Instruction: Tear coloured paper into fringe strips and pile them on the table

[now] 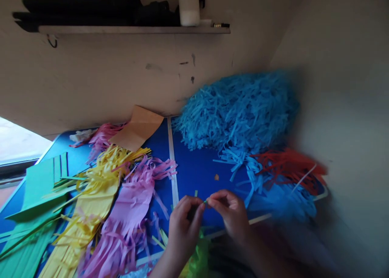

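Near the front edge of the blue table, my left hand and my right hand meet fingertip to fingertip. Both are closed in a pinch on a small green paper strip; most of it is hidden by the fingers. Below and between my wrists hangs yellow-green fringed paper, partly covered by my left forearm. Left of my left hand lies pink-purple fringed paper, with yellow fringed paper beside it. Farther left are green paper sheets, some cut into strips.
A large heap of blue paper fringe rests against the wall, with red fringe in front of it. A brown paper piece lies at the back left. Above, a shelf holds black items and a white bottle.
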The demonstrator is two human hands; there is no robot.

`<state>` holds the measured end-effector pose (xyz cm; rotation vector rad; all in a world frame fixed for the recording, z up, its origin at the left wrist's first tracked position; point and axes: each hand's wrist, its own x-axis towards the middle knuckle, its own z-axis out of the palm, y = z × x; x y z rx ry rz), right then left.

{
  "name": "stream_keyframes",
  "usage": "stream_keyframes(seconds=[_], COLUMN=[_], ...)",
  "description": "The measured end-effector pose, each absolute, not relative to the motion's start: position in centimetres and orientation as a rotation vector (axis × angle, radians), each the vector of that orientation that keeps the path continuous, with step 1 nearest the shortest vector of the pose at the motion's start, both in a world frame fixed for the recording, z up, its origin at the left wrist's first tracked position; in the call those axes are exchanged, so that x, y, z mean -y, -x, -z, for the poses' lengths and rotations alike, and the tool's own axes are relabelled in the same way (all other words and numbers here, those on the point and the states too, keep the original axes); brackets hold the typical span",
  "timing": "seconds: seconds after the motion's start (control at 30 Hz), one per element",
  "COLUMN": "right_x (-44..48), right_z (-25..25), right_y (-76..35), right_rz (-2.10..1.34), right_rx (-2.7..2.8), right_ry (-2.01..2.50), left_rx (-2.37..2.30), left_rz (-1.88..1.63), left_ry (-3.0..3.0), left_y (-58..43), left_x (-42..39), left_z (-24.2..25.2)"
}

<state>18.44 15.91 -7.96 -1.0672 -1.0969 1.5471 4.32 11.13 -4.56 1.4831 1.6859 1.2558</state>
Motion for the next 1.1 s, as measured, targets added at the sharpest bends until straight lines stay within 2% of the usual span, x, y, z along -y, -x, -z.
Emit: stream_keyframes(seconds=[0.27, 0.5, 0.7, 0.9, 1.1], right_x=[-15.9, -15.9, -16.0, -16.3, -16.4], right_z=[8.1, 7.8, 7.4, 7.5, 7.1], right_y=[-18.6, -19.2, -19.3, -19.9, -20.6], right_rz=[-1.571, -1.388, -1.437, -1.513, -1.338], right_rx=[1.102, 1.413, 1.310, 1.443, 1.549], right_ry=[1.080, 1.044, 1.041, 0.967, 0.923], left_rx=[-1.715, -1.664, -1.682, -1.663, -1.588], left_rz=[-1.230, -1.201, -1.174, -1.204, -1.204], left_ry=[-1.524, -1.664, -1.615, -1.593, -1.663], left_y=[-4.4, -4.4, -4.0, -3.6, -4.0], left_x=[-11.2, -11.1, -10.8, -10.9, -11.1], left_z=[4.8, 4.7, 4.5, 4.8, 4.6])
